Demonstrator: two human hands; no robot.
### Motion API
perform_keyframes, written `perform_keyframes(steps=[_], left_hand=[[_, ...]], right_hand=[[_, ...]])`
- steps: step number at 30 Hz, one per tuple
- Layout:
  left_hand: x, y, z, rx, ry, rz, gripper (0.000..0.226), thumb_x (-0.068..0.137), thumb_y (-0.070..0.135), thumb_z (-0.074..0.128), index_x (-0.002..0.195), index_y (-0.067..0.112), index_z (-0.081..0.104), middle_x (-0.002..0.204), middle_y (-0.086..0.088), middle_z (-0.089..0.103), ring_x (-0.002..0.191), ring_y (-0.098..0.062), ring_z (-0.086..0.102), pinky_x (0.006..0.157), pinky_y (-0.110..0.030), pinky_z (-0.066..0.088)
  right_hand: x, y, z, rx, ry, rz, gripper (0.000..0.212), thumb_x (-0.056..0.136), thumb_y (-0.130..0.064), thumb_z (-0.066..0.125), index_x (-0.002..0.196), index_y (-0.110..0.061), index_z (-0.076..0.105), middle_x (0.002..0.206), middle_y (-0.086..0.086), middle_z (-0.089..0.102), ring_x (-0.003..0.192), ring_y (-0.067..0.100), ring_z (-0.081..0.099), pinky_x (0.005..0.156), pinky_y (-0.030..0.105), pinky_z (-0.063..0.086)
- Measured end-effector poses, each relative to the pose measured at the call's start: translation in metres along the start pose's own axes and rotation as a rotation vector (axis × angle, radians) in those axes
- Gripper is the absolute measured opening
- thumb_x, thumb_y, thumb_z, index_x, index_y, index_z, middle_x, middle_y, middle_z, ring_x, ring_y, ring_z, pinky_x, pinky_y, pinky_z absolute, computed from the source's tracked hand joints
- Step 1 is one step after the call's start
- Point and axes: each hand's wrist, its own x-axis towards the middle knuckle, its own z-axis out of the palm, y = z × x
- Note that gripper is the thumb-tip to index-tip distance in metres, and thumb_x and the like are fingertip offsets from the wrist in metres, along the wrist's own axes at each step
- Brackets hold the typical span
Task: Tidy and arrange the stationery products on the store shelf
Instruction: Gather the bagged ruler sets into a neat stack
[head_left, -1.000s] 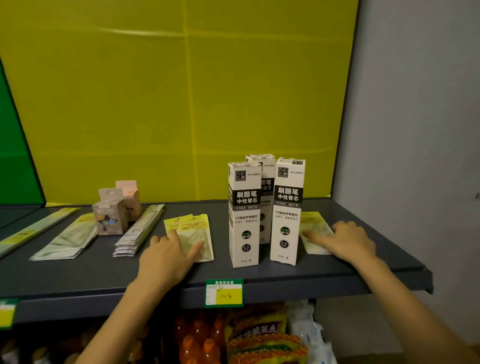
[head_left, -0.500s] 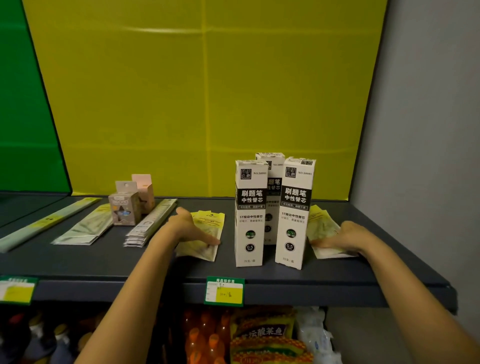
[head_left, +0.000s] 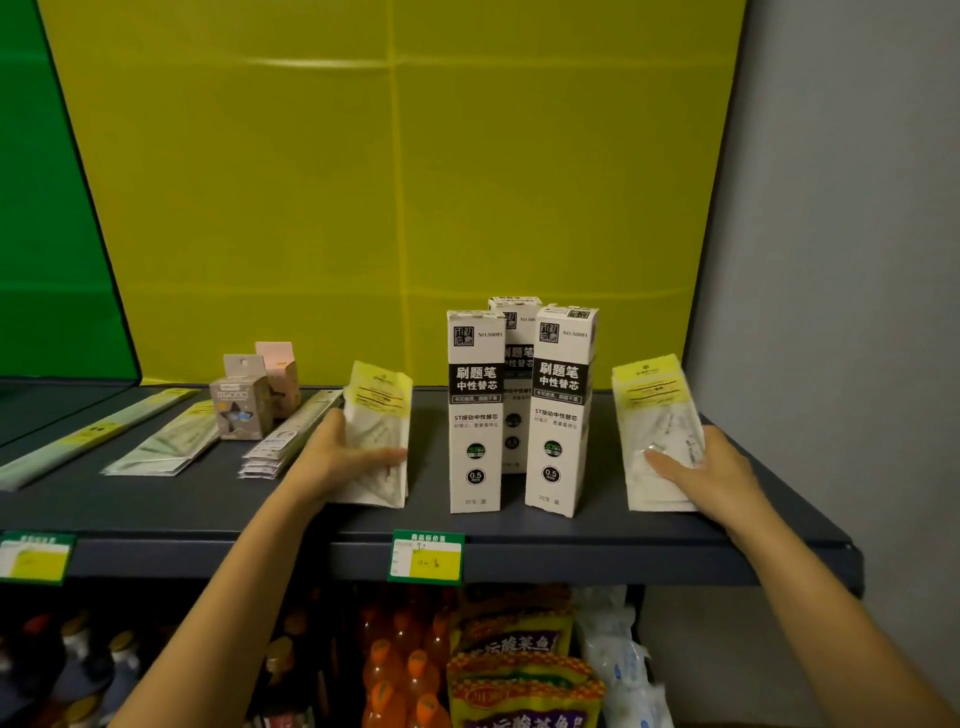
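Tidying under way, one item per side

Left hand (head_left: 340, 460) grips a clear plastic packet with yellow header (head_left: 378, 410), fingers curled across its front, standing upright on the dark grey metal shelf (head_left: 156, 501) left of three tall white cardboard refill boxes (head_left: 475, 415). Right hand (head_left: 698, 467) grips a matching packet (head_left: 652, 410) on their right.

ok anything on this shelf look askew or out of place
The front right refill box leans slightly beside its upright neighbour, and the slim flat packs by the left hand lie fanned, not squared up.
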Motion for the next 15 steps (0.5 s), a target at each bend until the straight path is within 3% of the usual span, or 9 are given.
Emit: perform_keyframes(steps=[3,6,9,13,15], left_hand=[[-0.018,-0.001,-0.017,-0.108,0.116,0.134,0.046,0.074,0.006,0.073,0.109,0.009,0.043,0.103,-0.010,0.061,0.090,-0.032,0.063,0.063,-0.030,0.052],[-0.039,0.002,-0.041,-0.162,0.175,0.228,0.047,0.077,0.009,0.070,0.118,0.011,0.046,0.104,-0.005,0.063,0.086,-0.021,0.067,0.059,-0.027,0.056],[-0.061,0.004,-0.067,-0.203,0.244,0.247,0.041,0.080,0.015,0.068,0.117,0.011,0.052,0.100,-0.004,0.066,0.071,-0.012,0.068,0.052,-0.020,0.054],[-0.084,0.000,-0.106,-0.205,0.329,0.249,0.035,0.081,0.015,0.067,0.114,0.009,0.057,0.096,-0.006,0.069,0.062,-0.005,0.069,0.049,-0.015,0.051],[-0.095,-0.008,-0.126,-0.197,0.368,0.227,0.037,0.081,0.016,0.067,0.115,0.008,0.056,0.097,-0.006,0.069,0.066,-0.008,0.068,0.052,-0.016,0.052]], right_hand=[[-0.016,-0.001,-0.021,0.180,0.090,-0.021,0.047,0.080,-0.034,0.068,0.118,-0.010,0.053,0.115,0.012,0.063,0.103,0.031,0.060,0.085,0.042,0.050],[-0.036,-0.017,-0.047,0.314,0.137,-0.139,0.036,0.083,-0.029,0.065,0.114,-0.013,0.057,0.107,0.008,0.066,0.095,0.026,0.062,0.077,0.035,0.047],[-0.056,-0.041,-0.063,0.448,0.157,-0.232,0.037,0.080,-0.034,0.067,0.114,-0.022,0.057,0.107,0.004,0.067,0.096,0.024,0.064,0.087,0.045,0.051],[-0.082,-0.080,-0.059,0.546,0.068,-0.313,0.049,0.063,-0.054,0.068,0.107,-0.034,0.058,0.105,-0.001,0.069,0.095,0.019,0.066,0.085,0.047,0.052],[-0.094,-0.100,-0.048,0.546,0.009,-0.351,0.043,0.060,-0.054,0.066,0.098,-0.038,0.058,0.101,-0.003,0.069,0.092,0.016,0.066,0.079,0.043,0.054]])
